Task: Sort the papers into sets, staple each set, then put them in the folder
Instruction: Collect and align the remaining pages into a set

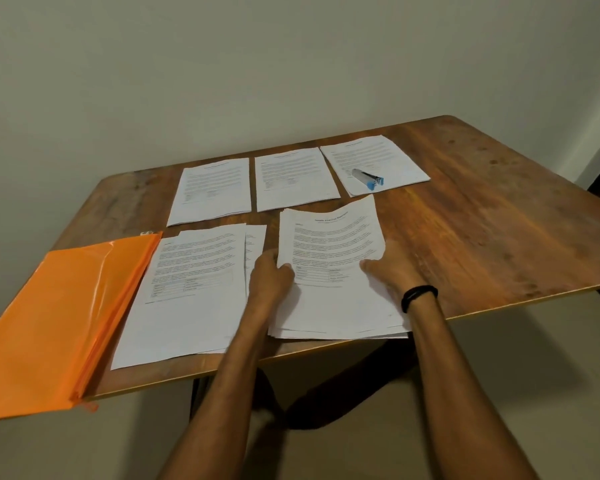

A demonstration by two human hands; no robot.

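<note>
Plain wall stands behind a wooden table. The lifted sheets hang between both hands, raised off the unsorted stack beneath the palms. The left hand pinches their left edge and the right hand grips the right edge, thumb on top; the other fingers hide under the paper. Just left of the left fingers lies the near pile. Beyond the fingertips the far piles lie in a row, with the stapler on the rightmost. The orange folder lies well left of the fingers. Sorting seems to be in hand. Next, the sheets need matching to a pile and laying square on it.
</note>
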